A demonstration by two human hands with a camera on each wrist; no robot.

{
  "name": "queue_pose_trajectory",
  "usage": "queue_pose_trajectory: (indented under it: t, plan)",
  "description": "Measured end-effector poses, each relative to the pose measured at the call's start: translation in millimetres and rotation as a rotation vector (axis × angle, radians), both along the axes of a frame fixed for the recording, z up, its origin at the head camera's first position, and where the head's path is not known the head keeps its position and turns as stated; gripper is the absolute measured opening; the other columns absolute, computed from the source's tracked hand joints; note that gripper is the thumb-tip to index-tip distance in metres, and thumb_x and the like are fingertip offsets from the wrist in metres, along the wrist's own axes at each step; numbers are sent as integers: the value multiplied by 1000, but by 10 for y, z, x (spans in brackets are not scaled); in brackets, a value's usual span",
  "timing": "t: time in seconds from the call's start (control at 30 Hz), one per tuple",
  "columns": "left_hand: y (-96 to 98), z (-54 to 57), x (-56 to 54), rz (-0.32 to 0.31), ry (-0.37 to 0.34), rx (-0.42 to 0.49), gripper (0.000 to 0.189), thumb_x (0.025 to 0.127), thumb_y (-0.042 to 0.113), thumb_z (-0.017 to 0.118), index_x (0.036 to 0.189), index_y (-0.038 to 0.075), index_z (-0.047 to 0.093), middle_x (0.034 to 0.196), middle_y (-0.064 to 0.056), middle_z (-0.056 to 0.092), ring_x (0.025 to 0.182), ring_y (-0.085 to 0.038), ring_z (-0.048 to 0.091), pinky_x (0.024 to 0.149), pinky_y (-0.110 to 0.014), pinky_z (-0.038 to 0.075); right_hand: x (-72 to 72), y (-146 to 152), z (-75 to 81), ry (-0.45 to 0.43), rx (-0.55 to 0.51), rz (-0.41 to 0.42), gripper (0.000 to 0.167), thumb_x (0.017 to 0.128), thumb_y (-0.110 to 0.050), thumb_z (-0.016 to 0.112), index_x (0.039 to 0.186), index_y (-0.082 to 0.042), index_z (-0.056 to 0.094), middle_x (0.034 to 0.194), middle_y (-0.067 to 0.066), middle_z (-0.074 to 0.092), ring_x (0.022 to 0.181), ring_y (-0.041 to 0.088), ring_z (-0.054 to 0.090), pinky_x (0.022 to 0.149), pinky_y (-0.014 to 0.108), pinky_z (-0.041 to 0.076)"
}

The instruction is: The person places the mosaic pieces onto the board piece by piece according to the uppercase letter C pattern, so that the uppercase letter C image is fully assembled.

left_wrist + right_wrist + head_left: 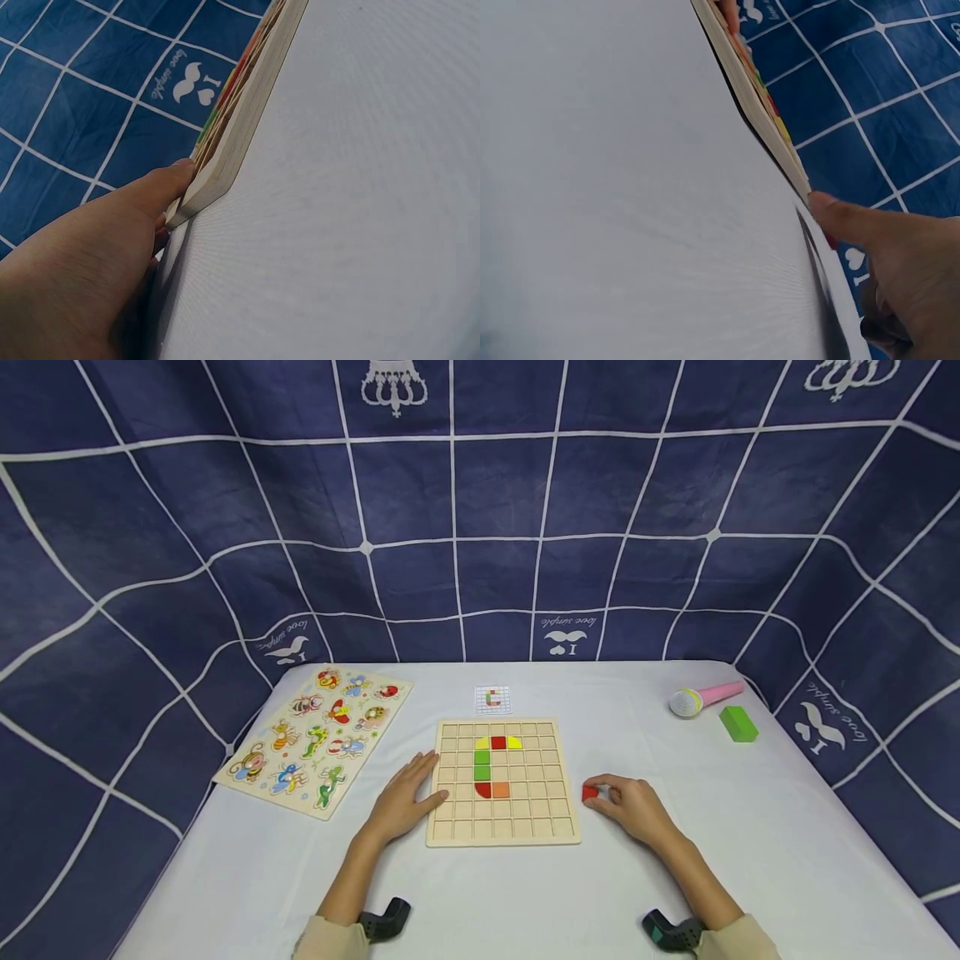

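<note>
A wooden grid board lies flat on the table with several coloured tiles set in its squares. Its top row holds a red tile between two yellow rounded ones. Below come two green tiles, then a rounded red tile beside an orange tile. My left hand rests on the board's left edge, fingers extended and thumb over the rim. To the right of the board, my right hand pinches a red tile between thumb and fingers, low over the table; its full shape is hidden.
Behind the board lies a small pattern card. An insect puzzle board sits at the left. A pink toy microphone and a green block lie at the back right. A blue checked cloth hangs behind the table.
</note>
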State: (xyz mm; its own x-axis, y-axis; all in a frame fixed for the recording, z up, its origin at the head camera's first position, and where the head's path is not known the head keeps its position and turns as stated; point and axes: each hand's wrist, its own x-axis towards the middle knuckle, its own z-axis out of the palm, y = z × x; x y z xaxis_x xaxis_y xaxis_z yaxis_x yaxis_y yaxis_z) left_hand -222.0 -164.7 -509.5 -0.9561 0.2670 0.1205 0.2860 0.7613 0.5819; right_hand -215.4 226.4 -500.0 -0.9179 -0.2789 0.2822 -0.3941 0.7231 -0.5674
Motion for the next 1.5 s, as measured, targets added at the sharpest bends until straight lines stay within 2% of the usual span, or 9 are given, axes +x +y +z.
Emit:
queue_pose_trajectory:
  t: [0.2, 0.4, 0.5, 0.6, 0.73, 0.83, 0.97, 1.2, 1.5]
  plan:
    - [-9, -2, 2, 2, -8, 0, 71, 87, 48, 57, 144, 13, 33, 149, -3, 27, 139, -22, 16, 111, -44, 14, -83, -128, 149, 13, -13, 39, 28, 77, -33, 74, 100, -18, 70, 48, -15, 24, 46, -1, 17, 42, 17, 18]
    - [-7, 0, 7, 13, -9, 2, 71, 87, 48, 58, 144, 13, 34, 149, -3, 28, 139, -23, 17, 111, -45, 14, -175, -428, 255, -53, 6, 101, 28, 79, -32, 73, 104, -18, 70, 48, -13, 28, 44, 1, 21, 42, 18, 20]
    - [0, 1, 8, 17, -5, 4, 71, 87, 48, 58, 144, 13, 34, 149, -3, 28, 139, -23, 17, 111, -46, 15, -221, -584, 247, -65, 16, 141, 28, 80, -33, 72, 104, -18, 70, 47, -14, 28, 43, 1, 21, 42, 19, 22]
    - [8, 0, 11, 22, -6, 7, 71, 87, 48, 58, 144, 14, 34, 149, -2, 28, 138, -23, 17, 110, -47, 16, -259, -706, 210, -55, 29, 189, 28, 81, -34, 71, 103, -17, 70, 45, -15, 27, 41, 0, 21, 50, 21, 30]
    - [17, -5, 9, 21, -10, 5, 71, 87, 48, 58, 144, 14, 34, 149, -2, 28, 139, -23, 17, 110, -47, 16, -283, -812, 161, -62, 35, 219, 26, 80, -33, 71, 102, -19, 71, 43, -16, 26, 39, 0, 20, 59, 24, 34]
    - [21, -8, 4, 16, -3, -1, 70, 87, 47, 58, 144, 13, 34, 149, -3, 28, 139, -23, 17, 111, -45, 15, -298, -865, 126, -79, 15, 243, 24, 80, -32, 72, 100, -18, 71, 43, -15, 27, 40, 0, 20, 49, 21, 29]
    - [27, -10, 3, 16, 5, 2, 70, 87, 47, 58, 144, 13, 35, 149, -3, 29, 138, -23, 18, 111, -45, 15, -300, -909, 100, -81, 16, 276, 26, 80, -33, 72, 100, -17, 71, 44, -15, 28, 41, -1, 20, 43, 18, 22]
    - [43, -8, 1, 12, 0, 1, 71, 87, 48, 58, 144, 13, 34, 149, -2, 28, 139, -22, 17, 111, -44, 15, -277, -919, 100, -81, 58, 236, 26, 79, -35, 72, 100, -20, 71, 41, -15, 27, 39, 1, 20, 45, 19, 21]
    - [40, -1, 5, 13, 4, 11, 70, 87, 47, 58, 144, 13, 34, 149, -3, 29, 138, -23, 18, 111, -46, 16, -273, -914, 64, -101, 32, 221, 26, 79, -33, 72, 101, -19, 71, 42, -15, 29, 39, 0, 21, 41, 17, 21]
